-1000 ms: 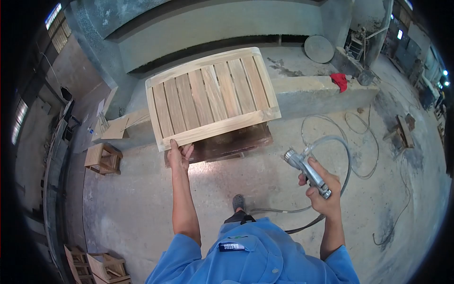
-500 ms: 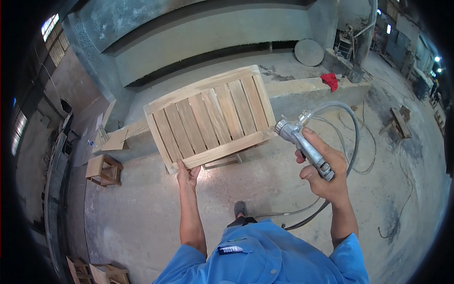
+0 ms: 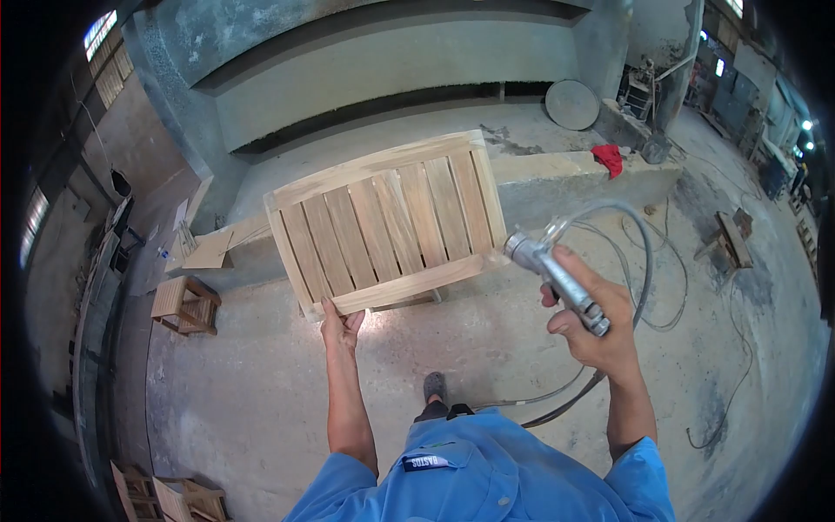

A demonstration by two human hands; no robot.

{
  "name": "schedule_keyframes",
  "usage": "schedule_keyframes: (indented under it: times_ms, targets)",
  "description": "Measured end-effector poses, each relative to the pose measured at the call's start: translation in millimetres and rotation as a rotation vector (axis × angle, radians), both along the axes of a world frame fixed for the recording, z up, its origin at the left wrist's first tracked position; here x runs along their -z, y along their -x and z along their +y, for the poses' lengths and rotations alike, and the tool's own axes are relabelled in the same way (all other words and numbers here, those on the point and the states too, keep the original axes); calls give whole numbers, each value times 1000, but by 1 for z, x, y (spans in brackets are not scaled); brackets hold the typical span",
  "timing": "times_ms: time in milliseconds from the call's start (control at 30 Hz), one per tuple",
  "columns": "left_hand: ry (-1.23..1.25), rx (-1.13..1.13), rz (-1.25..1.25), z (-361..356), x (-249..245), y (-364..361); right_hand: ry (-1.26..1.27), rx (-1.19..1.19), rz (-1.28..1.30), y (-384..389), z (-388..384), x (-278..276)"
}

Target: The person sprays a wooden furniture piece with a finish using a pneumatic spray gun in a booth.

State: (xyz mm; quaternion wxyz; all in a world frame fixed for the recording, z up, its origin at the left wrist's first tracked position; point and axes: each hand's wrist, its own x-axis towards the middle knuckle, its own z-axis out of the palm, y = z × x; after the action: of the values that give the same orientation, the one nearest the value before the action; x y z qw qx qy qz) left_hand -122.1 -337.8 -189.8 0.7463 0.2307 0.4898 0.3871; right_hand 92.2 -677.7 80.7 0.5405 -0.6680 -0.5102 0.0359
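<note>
A slatted wooden tabletop is tilted in front of me, its pale frame surrounding several parallel slats. My left hand grips its near edge toward the left corner, thumb on the upper face and fingers underneath. In my right hand is a metal spray gun, held by its handle. The gun's nozzle points left at the tabletop's right near corner, close to the wood. A grey hose runs from the gun and loops down to the floor. Whatever supports the tabletop is mostly hidden under it.
A concrete ledge with a red cloth on it runs behind the tabletop. At left stands a small wooden stool; more wooden pieces sit at bottom left. Hoses lie on the floor at right, near a low wooden stand.
The spray gun has shifted slightly left and down, and its angle has turned a little. The tabletop's tilt has changed slightly while my left hand keeps its hold. The camera view has moved slightly.
</note>
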Motion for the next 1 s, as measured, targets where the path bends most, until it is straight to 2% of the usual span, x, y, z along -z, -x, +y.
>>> schedule_keyframes:
  times_ms: [67, 200, 267, 433, 733, 833, 900, 1000]
  targets:
    - [2, -6, 4, -1, 0, 1, -62, 33, 11, 0, 4, -10]
    - [18, 3, -9, 3, 1, 2, -13, 13, -29, -7, 4, -2]
    - [28, 11, -10, 4, 3, 5, 120, 5, -29, -3, -3, 5]
    - [19, 6, -1, 4, 3, 5, 220, -64, 92, 11, -25, 21]
    - [42, -1, 28, 9, -2, 4, 49, 2, 45, -3, -3, 8]
    - [2, -17, -4, 7, -6, 3, 114, 18, 52, -2, -9, 16]
    - [6, -2, 11, 7, -6, 4, 269, -62, 13, 4, -27, 29]
    - [20, 14, 35, 10, -5, 4, 237, -73, 68, 12, -39, 35]
